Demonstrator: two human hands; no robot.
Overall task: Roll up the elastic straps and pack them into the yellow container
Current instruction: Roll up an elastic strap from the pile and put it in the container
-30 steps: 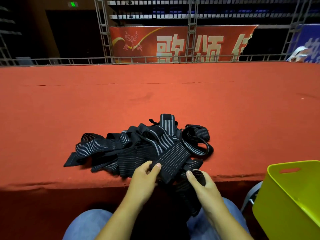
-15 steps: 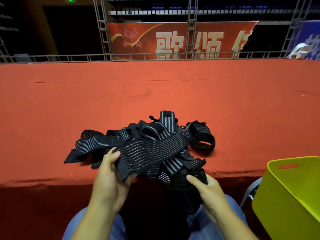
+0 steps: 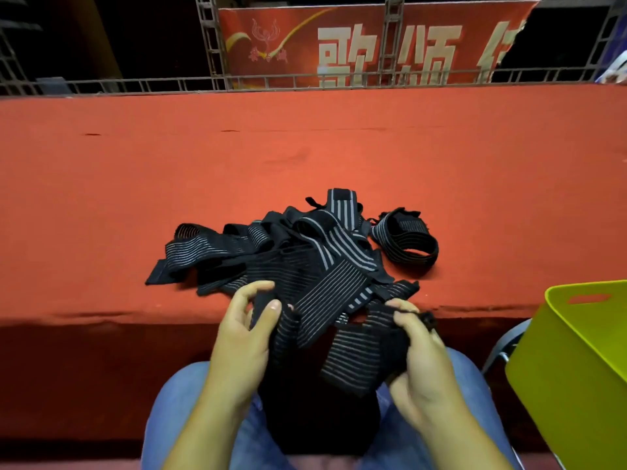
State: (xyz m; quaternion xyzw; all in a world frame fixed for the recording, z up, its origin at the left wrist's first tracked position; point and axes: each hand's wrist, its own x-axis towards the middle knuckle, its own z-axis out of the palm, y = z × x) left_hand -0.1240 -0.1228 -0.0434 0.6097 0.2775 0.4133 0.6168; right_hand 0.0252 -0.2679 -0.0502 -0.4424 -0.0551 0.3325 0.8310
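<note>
Person seated, jeans lap (image 3: 176, 408) nearest, black fabric hanging down between the knees. Left hand (image 3: 242, 337) pinches one part of the held strap (image 3: 363, 357), thumb against curled fingers. Right hand (image 3: 419, 361) grips the wide striped part, thumb on top, fingers curled underneath. Can't tell if both hold one length or two tangled ones. It is held off the table over the lap, likely to get it clear of the heap and find an end to start rolling from.

Yellow container (image 3: 576, 351) is near right, just beside the right knee and below table level, within easy reach for dropping rolls in. No strap is visible in the part that shows. No finished roll in sight, so the task looks early.

Red table (image 3: 305, 147) edge runs just beyond the hands. The strap pile (image 3: 305, 252) sits near that edge, loose and overlapped, touching the held strap's trailing part. A looped strap (image 3: 407, 245) lies at the pile's far right. Further off are bare red cloth, then a metal railing (image 3: 135, 84) and a red banner (image 3: 356, 39) behind.
</note>
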